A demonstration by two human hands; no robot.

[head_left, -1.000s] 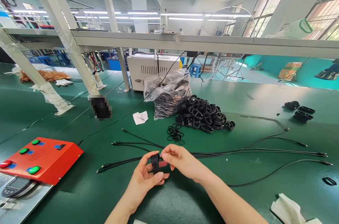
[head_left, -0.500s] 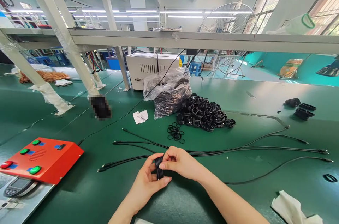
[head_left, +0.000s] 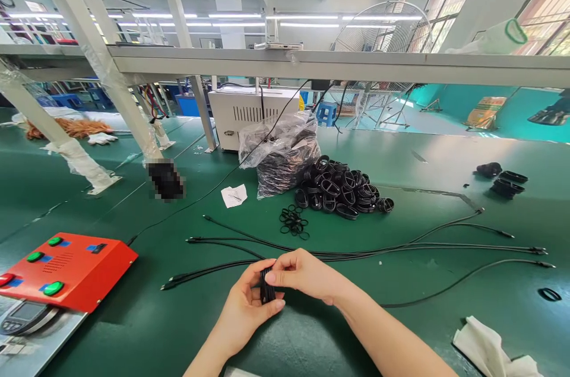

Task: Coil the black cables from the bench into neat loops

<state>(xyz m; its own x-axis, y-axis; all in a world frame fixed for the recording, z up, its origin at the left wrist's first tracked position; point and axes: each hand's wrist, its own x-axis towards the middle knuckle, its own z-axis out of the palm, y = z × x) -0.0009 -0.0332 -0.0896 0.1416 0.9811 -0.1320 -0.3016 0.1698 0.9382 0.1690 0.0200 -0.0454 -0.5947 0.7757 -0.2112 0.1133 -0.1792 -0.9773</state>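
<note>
My left hand [head_left: 247,309] cups a small coiled black cable bundle [head_left: 266,289] low in the middle of the view, fingers curled round it. My right hand [head_left: 303,275] pinches the same bundle from the right, thumb and fingers pressed on its top. Just beyond the hands, several long black cables [head_left: 401,249] lie stretched across the green table [head_left: 133,329]. Farther back sit loose small black rings [head_left: 294,222] and a pile of coiled black bundles [head_left: 342,192].
A red box with green buttons [head_left: 66,267] and a handheld meter [head_left: 22,317] lie at the left. A clear bag of black parts [head_left: 280,154] and a white machine [head_left: 249,113] stand behind. White cloth [head_left: 490,350] lies at the right; a grey shelf frame [head_left: 312,65] spans overhead.
My right hand has closed in over the bundle, covering more of it, and both hands shifted slightly down and right. The view tilted a little.
</note>
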